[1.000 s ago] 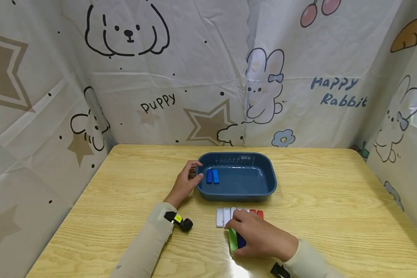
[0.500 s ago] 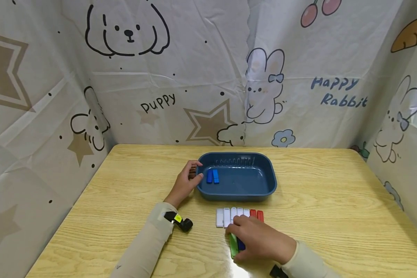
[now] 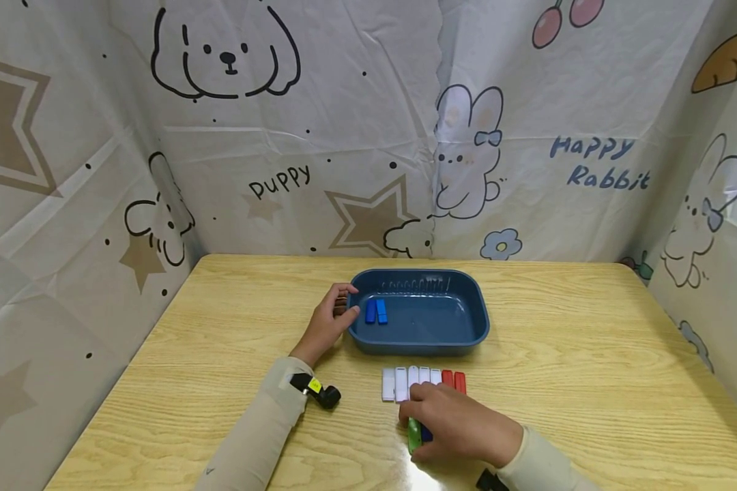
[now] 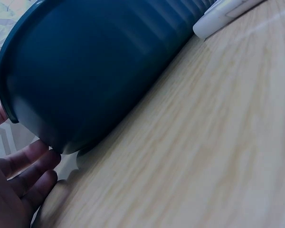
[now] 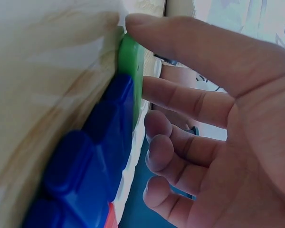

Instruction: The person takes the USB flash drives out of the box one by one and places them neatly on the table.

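My left hand (image 3: 328,320) holds the left end of a dark blue plastic tray (image 3: 417,349); thumb and index finger are at its rim, other fingertips against the outer wall (image 4: 85,71). Two blue sticks (image 3: 376,311), capped like USB flash drives, lie inside the tray at the left. My right hand (image 3: 460,423) pinches a green stick (image 3: 414,436) on the table, thumb at its near end. In the right wrist view, the green stick (image 5: 129,57) stands alongside several dark blue sticks (image 5: 104,123), which the hand mostly hides in the head view.
Just in front of the tray is a row of several white sticks (image 3: 400,384) and two red sticks (image 3: 460,382). All lie on a wood-grain table (image 3: 577,361). A patterned cloth (image 3: 319,123) hangs behind and at both sides.
My right hand has drawn slightly nearer, and the green stick has shifted right and straightened beside the dark blue ones. More of the white and red sticks shows. The left hand and tray stay put.
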The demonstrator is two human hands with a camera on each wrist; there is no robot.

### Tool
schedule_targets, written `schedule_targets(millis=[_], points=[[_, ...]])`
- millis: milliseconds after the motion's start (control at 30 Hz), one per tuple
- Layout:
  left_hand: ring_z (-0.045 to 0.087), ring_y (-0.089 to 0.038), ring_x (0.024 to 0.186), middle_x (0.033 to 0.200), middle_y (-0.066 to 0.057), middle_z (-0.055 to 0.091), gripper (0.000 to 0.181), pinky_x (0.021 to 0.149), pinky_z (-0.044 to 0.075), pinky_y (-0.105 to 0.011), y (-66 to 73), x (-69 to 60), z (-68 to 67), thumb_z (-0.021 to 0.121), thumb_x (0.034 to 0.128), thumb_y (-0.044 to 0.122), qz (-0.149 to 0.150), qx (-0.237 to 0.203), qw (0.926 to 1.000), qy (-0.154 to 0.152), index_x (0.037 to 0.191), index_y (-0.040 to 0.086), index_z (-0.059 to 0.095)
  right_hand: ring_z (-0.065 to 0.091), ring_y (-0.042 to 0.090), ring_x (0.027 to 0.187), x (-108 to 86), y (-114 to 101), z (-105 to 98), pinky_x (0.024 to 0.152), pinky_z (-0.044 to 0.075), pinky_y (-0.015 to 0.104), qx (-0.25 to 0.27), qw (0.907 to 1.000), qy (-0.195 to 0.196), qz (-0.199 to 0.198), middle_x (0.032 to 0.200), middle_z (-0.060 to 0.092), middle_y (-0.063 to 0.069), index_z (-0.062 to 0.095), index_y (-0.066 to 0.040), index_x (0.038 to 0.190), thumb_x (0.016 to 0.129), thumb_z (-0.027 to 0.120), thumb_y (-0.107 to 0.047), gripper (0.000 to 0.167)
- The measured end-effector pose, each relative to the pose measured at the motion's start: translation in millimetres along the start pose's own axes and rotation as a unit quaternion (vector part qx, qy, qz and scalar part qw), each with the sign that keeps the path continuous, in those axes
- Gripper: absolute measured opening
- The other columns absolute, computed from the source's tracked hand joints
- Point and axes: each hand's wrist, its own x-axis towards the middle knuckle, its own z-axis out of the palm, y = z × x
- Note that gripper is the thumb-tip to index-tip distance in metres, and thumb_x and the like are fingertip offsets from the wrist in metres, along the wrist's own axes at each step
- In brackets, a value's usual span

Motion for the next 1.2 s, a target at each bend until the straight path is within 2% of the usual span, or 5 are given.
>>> schedule_targets(millis=[33,100,467,1200], points=[[0.051,-0.034,0.116,0.132,-0.018,0.049,0.036,0.098,0.043,-0.045,5.5,-1.4,-0.5,0.058,0.0939,0.01,-0.001,0.003,1.0,-0.001,0.128,0.003,0.048,0.045,0.004,0.081,-0.1,0.3,0.1,0.073,0.045,0.023,0.0,1.0,0.0,0.0,0.091,0.052,-0.011,0.066,-0.025,0.099,0.073,0.082,-0.036,0.032],[0.051,-0.034,0.116,0.132,-0.018,0.049,0.035,0.099,0.043,-0.046,6.6,-1.7,-0.8,0.058,0.094,0.01,-0.003,0.004,1.0,-0.001,0.127,0.003,0.049,0.045,0.005,0.081,0.0,0.7,0.1,0.074,0.045,0.023,0.0,1.0,0.0,0.001,0.091,0.052,-0.011,0.066,-0.026,0.099,0.074,0.082,-0.037,0.032],[0.051,-0.035,0.117,0.132,-0.019,0.049,0.036,0.099,0.043,-0.046,8.4,-1.8,-0.7,0.058,0.0942,0.009,-0.002,0.002,1.0,-0.002,0.128,0.002,0.048,0.047,0.005,0.082,-1.5,3.0,-0.5,0.073,0.045,0.024,-0.005,0.9998,0.018,-0.007,0.091,0.052,-0.011,0.066,-0.025,0.099,0.075,0.08,-0.035,0.029],[0.051,-0.034,0.117,0.132,-0.018,0.049,0.035,0.099,0.043,-0.044,8.2,-1.9,-1.4,0.058,0.0945,0.009,-0.002,0.003,1.0,-0.005,0.128,0.002,0.048,0.047,0.005,0.084,-1.0,4.8,-2.4,0.074,0.046,0.024,-0.002,1.0,0.005,0.003,0.094,0.054,-0.01,0.065,-0.026,0.101,0.078,0.079,-0.036,0.029]])
